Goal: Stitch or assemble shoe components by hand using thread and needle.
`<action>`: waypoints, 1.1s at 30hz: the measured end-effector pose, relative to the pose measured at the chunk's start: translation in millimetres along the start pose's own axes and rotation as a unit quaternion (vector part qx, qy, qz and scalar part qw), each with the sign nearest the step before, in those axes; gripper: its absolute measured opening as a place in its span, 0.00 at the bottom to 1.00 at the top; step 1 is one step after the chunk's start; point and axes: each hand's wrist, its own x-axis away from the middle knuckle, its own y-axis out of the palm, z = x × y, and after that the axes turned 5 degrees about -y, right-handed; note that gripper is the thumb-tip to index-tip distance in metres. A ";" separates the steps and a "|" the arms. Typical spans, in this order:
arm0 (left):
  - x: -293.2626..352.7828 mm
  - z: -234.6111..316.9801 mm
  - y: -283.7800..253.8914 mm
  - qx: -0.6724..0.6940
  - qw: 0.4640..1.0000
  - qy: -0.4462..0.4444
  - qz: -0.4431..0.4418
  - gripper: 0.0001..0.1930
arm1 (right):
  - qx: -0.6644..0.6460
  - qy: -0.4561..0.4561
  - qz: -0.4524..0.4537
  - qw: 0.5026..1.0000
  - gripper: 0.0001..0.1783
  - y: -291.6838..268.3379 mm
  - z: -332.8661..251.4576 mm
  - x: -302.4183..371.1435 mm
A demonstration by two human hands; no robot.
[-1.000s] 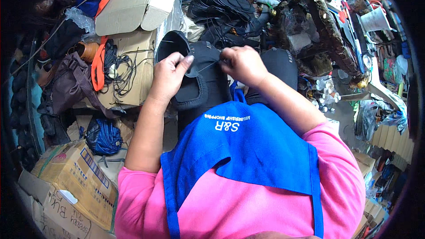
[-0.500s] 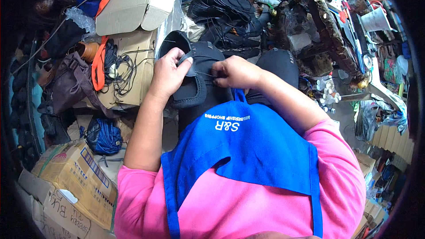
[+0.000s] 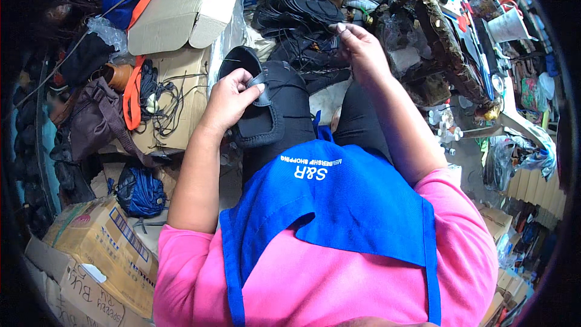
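A black shoe (image 3: 270, 129) with a stitched, raised seam round its toe rests on my left thigh. Its opening faces away from me. My left hand (image 3: 233, 98) is closed on the shoe, thumb and fingers pinching the edge of its upper. Away from the shoe, my right hand (image 3: 363, 48) is raised beyond my right knee, thumb and fingertips pressed together. Whatever sits in that pinch is too thin or dark to make out against the black pile behind.
A pile of black soles and cords (image 3: 302, 12) lies ahead. Cardboard (image 3: 181, 12), an orange strap (image 3: 134, 91) and a brown bag (image 3: 100, 115) are at left. A rough, worn stand (image 3: 433, 42) rises at right. Cardboard boxes (image 3: 103, 248) stand at lower left.
My right hand has moved from beside the shoe, up and to the right, away from my lap. My left hand keeps its grip on the shoe.
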 end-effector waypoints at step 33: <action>-0.9 -14.4 -22.2 0.091 0.989 -0.030 -0.115 0.07 | 0.446 -0.141 -0.319 0.825 0.13 52.3 15.6 38.0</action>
